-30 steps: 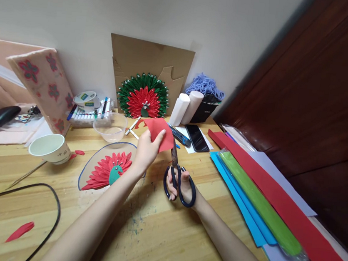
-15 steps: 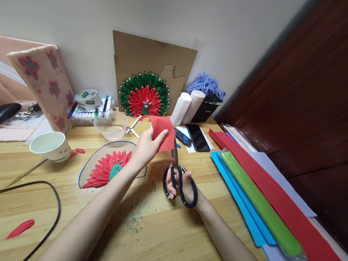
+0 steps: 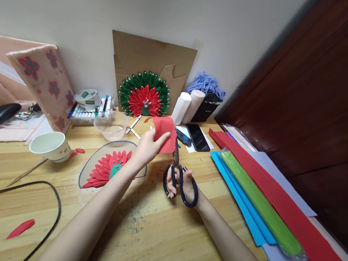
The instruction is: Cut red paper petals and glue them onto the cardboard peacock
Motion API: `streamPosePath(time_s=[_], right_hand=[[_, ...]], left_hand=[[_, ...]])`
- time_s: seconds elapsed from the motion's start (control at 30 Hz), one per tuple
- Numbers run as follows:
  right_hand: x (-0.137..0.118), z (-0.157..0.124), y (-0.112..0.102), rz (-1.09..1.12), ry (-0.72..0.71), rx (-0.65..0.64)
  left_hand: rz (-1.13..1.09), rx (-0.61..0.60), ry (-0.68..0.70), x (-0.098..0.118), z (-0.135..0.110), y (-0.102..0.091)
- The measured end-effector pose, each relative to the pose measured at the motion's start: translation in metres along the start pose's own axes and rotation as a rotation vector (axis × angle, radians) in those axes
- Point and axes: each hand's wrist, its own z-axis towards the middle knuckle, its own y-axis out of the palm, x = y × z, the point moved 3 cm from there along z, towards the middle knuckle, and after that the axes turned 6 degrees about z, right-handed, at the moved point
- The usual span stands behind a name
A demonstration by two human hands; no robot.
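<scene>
My left hand (image 3: pixel 146 149) pinches a piece of red paper (image 3: pixel 166 137) and holds it up above the wooden table (image 3: pixel 155 237). My right hand (image 3: pixel 183 185) grips dark-handled scissors (image 3: pixel 178 177), whose blades point up into the paper's right edge. Below the left hand lies a half-round card with red paper petals and a teal body (image 3: pixel 108 169).
A finished red and green fan-shaped craft (image 3: pixel 144 95) leans on cardboard by the wall. Nearby are a clear bowl (image 3: pixel 111 126), a paper cup (image 3: pixel 51 146), markers (image 3: pixel 88 112), a phone (image 3: pixel 197 137), white rolls (image 3: pixel 185 106), coloured paper sheets (image 3: pixel 260 199) at right, a black cable (image 3: pixel 28 197) and a red petal (image 3: pixel 20 229).
The red paper has shifted slightly right and turned in my left hand, and the scissors have worked a little further along its edge. The view has risen a touch.
</scene>
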Motion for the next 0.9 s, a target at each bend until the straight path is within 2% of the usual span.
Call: streamPosePath(time_s=[0.33, 0.7, 0.9], right_hand=[[0.003, 0.001, -0.005, -0.033, -0.006, 0.02], [-0.004, -0.003, 0.002, -0.104, -0.007, 0.022], [-0.006, -0.004, 0.003, -0.139, -0.04, -0.007]], left_hand=[[-0.025, -0.029, -0.014, -0.004, 0.004, -0.004], [-0.066, -0.108, -0.077, -0.004, 0.006, -0.013], [-0.171, -0.119, -0.071, -0.007, 0.008, -0.015]])
